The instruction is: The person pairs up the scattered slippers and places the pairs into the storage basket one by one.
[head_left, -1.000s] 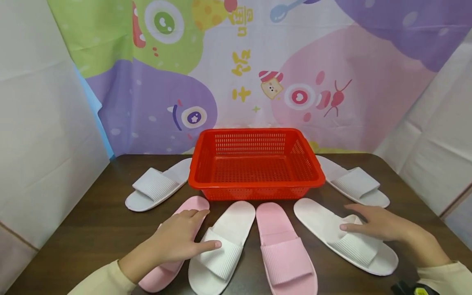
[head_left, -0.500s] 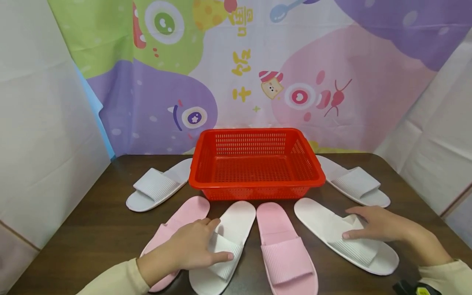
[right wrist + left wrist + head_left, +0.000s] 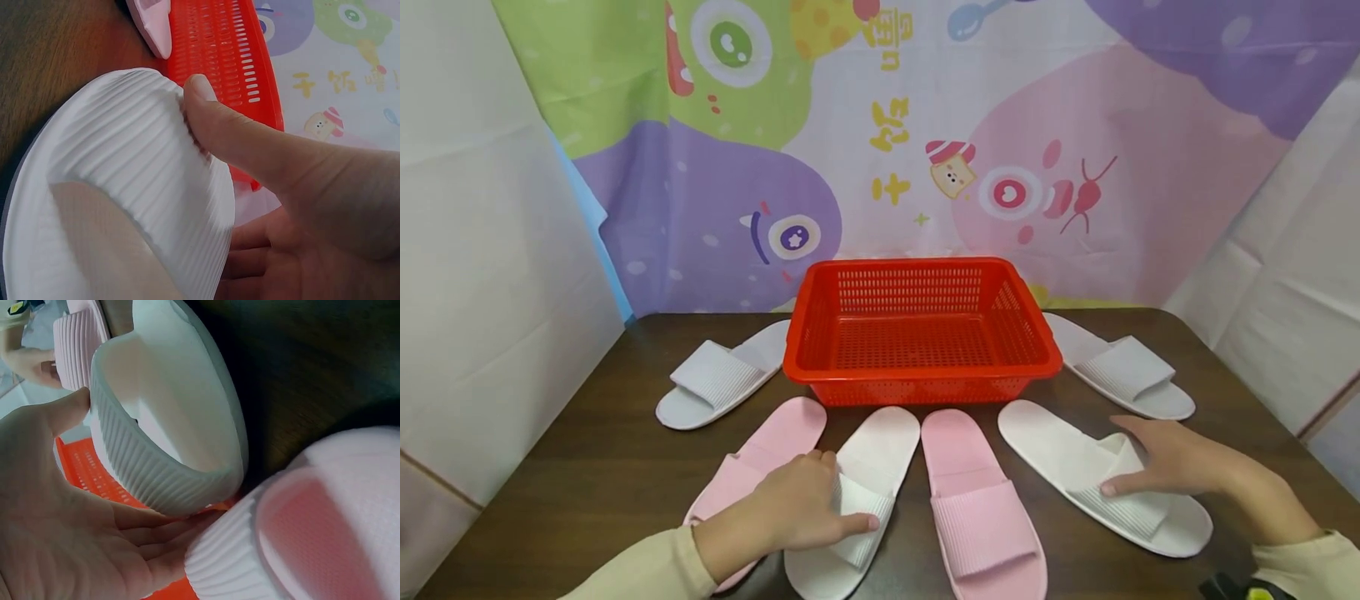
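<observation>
My left hand point(image 3: 801, 508) lies over the left white slipper point(image 3: 880, 442), its thumb on the ribbed strap point(image 3: 128, 453) and its fingers at the strap's side by the pink slipper point(image 3: 786, 429). The palm shows apart from the strap in the left wrist view. On the right, my right hand point(image 3: 1176, 458) grips the strap point(image 3: 144, 144) of another white slipper point(image 3: 1045, 437). That thumb presses the ribs, with the other fingers partly hidden beyond the strap. Between the two white slippers lies a second pink slipper point(image 3: 988, 533).
A red perforated basket point(image 3: 921, 373) stands at the back of the dark wooden table point(image 3: 587, 467). Paler slippers lie on either side of it: a left one point(image 3: 715, 375) and a right one point(image 3: 1127, 367). A cartoon-printed cloth point(image 3: 917, 225) hangs behind.
The left hand has moved right, from over the left pink slipper to the white slipper's strap. The right hand has shifted only slightly, its thumb staying on the right white slipper's strap.
</observation>
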A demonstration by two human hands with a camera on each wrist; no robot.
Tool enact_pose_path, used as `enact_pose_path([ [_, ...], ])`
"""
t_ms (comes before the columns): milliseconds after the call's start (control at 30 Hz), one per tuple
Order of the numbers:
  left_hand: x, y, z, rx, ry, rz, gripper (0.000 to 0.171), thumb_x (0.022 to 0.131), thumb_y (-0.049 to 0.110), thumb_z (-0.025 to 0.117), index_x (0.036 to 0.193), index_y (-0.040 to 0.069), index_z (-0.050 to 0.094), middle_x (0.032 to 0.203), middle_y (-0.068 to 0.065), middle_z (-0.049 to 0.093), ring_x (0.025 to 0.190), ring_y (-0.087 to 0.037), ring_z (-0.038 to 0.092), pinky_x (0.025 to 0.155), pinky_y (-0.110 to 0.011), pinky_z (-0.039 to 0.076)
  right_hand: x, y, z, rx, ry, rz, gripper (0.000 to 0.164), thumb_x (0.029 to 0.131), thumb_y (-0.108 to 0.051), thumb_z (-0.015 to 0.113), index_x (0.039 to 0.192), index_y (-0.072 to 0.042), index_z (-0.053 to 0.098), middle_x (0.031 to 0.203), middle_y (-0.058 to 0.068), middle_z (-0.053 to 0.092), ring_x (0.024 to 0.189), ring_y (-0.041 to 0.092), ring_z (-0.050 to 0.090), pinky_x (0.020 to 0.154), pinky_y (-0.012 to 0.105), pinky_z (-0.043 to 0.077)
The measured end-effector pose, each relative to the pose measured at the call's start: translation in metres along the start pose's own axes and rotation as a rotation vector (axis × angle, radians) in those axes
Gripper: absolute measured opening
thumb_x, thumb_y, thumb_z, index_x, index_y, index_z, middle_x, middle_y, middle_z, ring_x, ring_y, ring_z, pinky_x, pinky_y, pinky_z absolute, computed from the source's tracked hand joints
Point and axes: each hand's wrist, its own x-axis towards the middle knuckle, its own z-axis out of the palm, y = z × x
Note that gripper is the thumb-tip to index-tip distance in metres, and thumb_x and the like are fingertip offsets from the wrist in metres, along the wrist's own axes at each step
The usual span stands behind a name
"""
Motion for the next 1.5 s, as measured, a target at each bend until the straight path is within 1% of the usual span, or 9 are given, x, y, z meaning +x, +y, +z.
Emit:
enact_pose_path([
  [233,0.003,0.007,0.005,-0.006,-0.025,-0.04,0.096,0.066,0.069,0.069,0.112,-0.013,0.055,0.099,-0.02,0.062,0.088,-0.031,0.062,0.077,-0.046,0.052,-0.001,-0.002,0.001,0.004,-0.022,0.052,0.093,0.067,-0.049,0.081,0.123,0.018,0.049,0.114,0.031,0.062,0.104,0.042,0.062,0.087,0.056,0.05],
  [400,0.005,0.012,0.008,0.002,-0.025,-0.08,0.095,0.066,0.071,0.068,0.111,-0.013,0.056,0.099,-0.02,0.061,0.09,-0.034,0.061,0.079,-0.048,0.052,-0.002,-0.005,0.004,0.001,-0.02,0.053,0.099,0.063,-0.05,0.084,0.123,0.019,0.046,0.111,0.03,0.063,0.102,0.04,0.062,0.087,0.055,0.05],
  [500,0.007,0.014,0.009,-0.001,-0.02,-0.093,0.095,0.066,0.071,0.068,0.111,-0.013,0.056,0.1,-0.021,0.06,0.091,-0.035,0.06,0.081,-0.048,0.051,-0.003,-0.007,0.005,0.0,-0.005,0.045,0.093,0.061,-0.049,0.085,0.118,0.015,0.049,0.1,0.02,0.065,0.091,0.029,0.063,0.079,0.046,0.053],
  [633,0.01,0.016,0.009,0.0,-0.009,-0.103,0.096,0.065,0.071,0.069,0.111,-0.013,0.055,0.1,-0.021,0.06,0.092,-0.034,0.06,0.081,-0.047,0.052,-0.004,-0.009,0.003,0.001,0.007,0.05,0.082,0.061,-0.046,0.086,0.11,0.009,0.051,0.088,0.007,0.062,0.08,0.018,0.057,0.069,0.035,0.049],
  [833,0.011,0.019,0.006,0.002,-0.013,-0.134,0.097,0.063,0.072,0.07,0.109,-0.012,0.056,0.096,-0.02,0.059,0.091,-0.034,0.059,0.076,-0.046,0.053,-0.009,-0.012,0.005,0.004,0.04,0.066,0.087,0.057,-0.045,0.088,0.111,0.011,0.05,0.089,0.009,0.061,0.08,0.02,0.057,0.07,0.036,0.049],
  [1033,0.012,0.021,0.006,-0.013,-0.004,-0.166,0.098,0.06,0.068,0.074,0.111,-0.012,0.054,0.097,-0.02,0.057,0.095,-0.033,0.056,0.078,-0.045,0.053,-0.01,-0.013,0.01,0.017,0.066,0.055,0.089,0.055,-0.043,0.089,0.112,0.011,0.048,0.092,0.011,0.06,0.082,0.021,0.057,0.071,0.038,0.049],
  [1233,0.012,0.022,0.006,-0.027,0.036,-0.195,0.096,0.057,0.062,0.078,0.112,-0.012,0.052,0.097,-0.019,0.053,0.094,-0.031,0.051,0.075,-0.044,0.052,-0.01,-0.016,0.014,0.007,0.087,0.054,0.088,0.055,-0.043,0.089,0.112,0.01,0.048,0.092,0.01,0.06,0.082,0.021,0.056,0.071,0.037,0.048],
  [1333,0.012,0.022,0.003,-0.023,0.05,-0.19,0.092,0.057,0.061,0.077,0.109,-0.011,0.053,0.096,-0.018,0.053,0.093,-0.031,0.051,0.073,-0.043,0.053,-0.01,-0.017,0.013,-0.002,0.092,0.051,0.088,0.055,-0.043,0.089,0.112,0.01,0.048,0.091,0.009,0.059,0.081,0.019,0.056,0.07,0.036,0.048],
  [1500,0.011,0.022,-0.01,-0.02,0.036,-0.177,0.09,0.057,0.061,0.077,0.109,-0.01,0.055,0.1,-0.018,0.054,0.093,-0.03,0.051,0.07,-0.043,0.052,-0.01,-0.018,0.012,-0.004,0.086,0.049,0.087,0.056,-0.043,0.088,0.112,0.01,0.048,0.09,0.008,0.059,0.079,0.018,0.055,0.069,0.035,0.047],
])
